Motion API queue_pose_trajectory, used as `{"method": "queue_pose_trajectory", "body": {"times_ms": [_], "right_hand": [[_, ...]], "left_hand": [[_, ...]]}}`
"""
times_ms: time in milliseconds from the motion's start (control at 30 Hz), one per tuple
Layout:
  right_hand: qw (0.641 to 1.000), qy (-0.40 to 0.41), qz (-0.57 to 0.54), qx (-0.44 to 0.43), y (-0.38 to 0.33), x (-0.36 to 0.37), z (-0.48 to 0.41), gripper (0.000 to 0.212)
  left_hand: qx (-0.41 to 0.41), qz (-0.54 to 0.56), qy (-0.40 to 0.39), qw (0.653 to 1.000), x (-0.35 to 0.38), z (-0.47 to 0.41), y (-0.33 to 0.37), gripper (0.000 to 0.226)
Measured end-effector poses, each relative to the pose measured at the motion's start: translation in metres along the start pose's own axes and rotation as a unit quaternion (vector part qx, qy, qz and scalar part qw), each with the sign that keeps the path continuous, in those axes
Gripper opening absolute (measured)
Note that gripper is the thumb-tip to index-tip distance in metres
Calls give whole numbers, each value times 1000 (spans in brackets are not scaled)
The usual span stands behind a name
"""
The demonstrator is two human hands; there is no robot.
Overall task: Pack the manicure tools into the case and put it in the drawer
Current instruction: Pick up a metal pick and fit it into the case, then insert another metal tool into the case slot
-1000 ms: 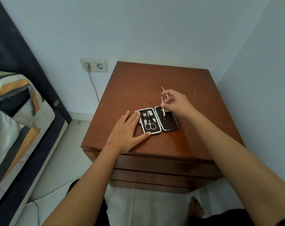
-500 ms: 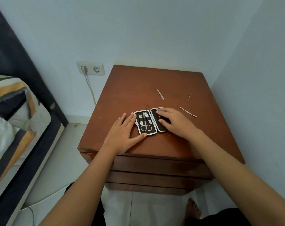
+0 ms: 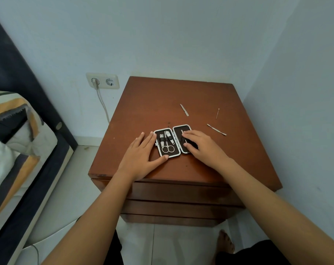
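A small brown manicure case point(image 3: 182, 129) with a white rim lies open on the wooden nightstand point(image 3: 154, 104). Its left half holds scissors point(image 3: 167, 148) and clippers in loops. My left hand point(image 3: 141, 159) lies flat against the case's left edge. My right hand point(image 3: 204, 148) rests on the right half, fingers pressing a thin metal tool point(image 3: 183, 137) into it. Three loose tools lie beyond: a file point(image 3: 184, 109), a thin pick point(image 3: 217, 113) and a cuticle pusher point(image 3: 216, 129).
The nightstand has closed drawer fronts point(image 3: 181, 194) below its front edge. Walls close in behind and to the right. A wall socket point(image 3: 103, 81) with a plugged cable and a bed point(image 3: 18, 146) are on the left. My bare foot point(image 3: 226, 243) is on the tiled floor.
My right hand came down with the thin tool from above the case onto its right half. The cuticle pusher behind it came into sight. My left hand stayed put.
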State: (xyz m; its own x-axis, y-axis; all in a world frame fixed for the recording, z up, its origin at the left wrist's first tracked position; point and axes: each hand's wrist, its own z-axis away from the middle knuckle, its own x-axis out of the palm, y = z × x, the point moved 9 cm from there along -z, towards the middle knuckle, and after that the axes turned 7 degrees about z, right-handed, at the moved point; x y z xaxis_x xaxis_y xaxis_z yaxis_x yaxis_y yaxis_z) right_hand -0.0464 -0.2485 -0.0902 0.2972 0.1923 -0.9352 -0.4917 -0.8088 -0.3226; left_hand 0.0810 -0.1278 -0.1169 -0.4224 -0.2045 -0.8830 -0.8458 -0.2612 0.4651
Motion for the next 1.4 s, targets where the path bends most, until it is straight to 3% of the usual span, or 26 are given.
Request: {"method": "queue_pose_trajectory", "body": {"times_ms": [167,367,667,900,1100,1233,1400], "right_hand": [[1000,-8,-9,-17,0,-6,-6,34],[997,58,-38,29,18,-26,-49,28],[992,-86,39,85,44,-3,-88,37],[996,0,50,69,48,-24,-24,33],[994,98,-3,48,44,-33,23,15],[977,144,-71,138,58,-34,40,13],[949,132,-130,257,70,-24,34,25]], "left_hand": [[-1,-3,1,1000,0,-1,-1,97],[2,-1,4,1000,0,-1,-2,97],[8,1,9,1000,0,-2,-2,95],[10,8,4,1000,1,-1,1,96],[4,1,2,1000,1,-2,0,98],[2,-7,2,1000,1,-1,0,100],[1,-7,4,1000,1,-2,0,100]]}}
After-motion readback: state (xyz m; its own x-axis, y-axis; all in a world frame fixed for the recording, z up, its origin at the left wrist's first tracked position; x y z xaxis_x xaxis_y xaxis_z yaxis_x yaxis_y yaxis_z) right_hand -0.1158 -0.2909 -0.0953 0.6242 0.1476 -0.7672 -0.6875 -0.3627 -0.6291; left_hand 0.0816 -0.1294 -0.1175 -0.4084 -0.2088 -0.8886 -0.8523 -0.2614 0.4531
